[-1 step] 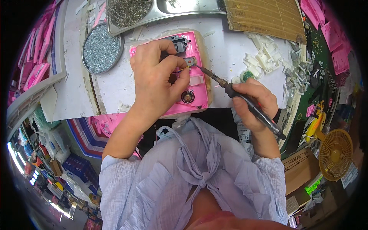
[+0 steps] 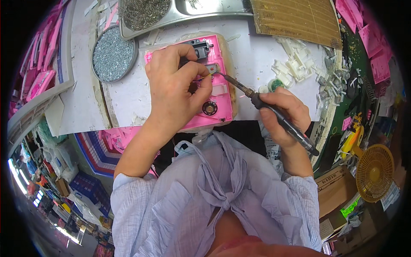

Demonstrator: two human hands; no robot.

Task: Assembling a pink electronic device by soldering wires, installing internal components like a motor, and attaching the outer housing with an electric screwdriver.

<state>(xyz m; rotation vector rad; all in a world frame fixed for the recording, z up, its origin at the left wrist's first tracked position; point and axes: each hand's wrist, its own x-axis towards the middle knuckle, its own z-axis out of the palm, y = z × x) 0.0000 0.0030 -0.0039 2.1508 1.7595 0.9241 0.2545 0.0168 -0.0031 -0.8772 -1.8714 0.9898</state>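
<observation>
A pink plastic housing (image 2: 224,55) lies on a padded, plastic-wrapped block (image 2: 231,88) before me. A small round speaker (image 2: 209,108) sits in its near part, with dark grey parts (image 2: 200,52) at the far end. My left hand (image 2: 177,79) bends over the housing, thumb and forefinger pinching a thin yellow wire (image 2: 209,75) beside a small grey metal piece (image 2: 212,68). From the right, my right hand (image 2: 286,113) grips a soldering iron (image 2: 278,115) by its black handle. Its tip meets the wire end at the metal piece; whether they touch I cannot tell.
A round dish of small screws (image 2: 114,54) stands at left. Beyond the housing are a metal tray (image 2: 188,18) with springs and a cardboard sheet (image 2: 297,19). White plastic parts (image 2: 295,60) lie at right near a small green-and-white spool (image 2: 275,84). A yellow fan (image 2: 374,172) stands lower right.
</observation>
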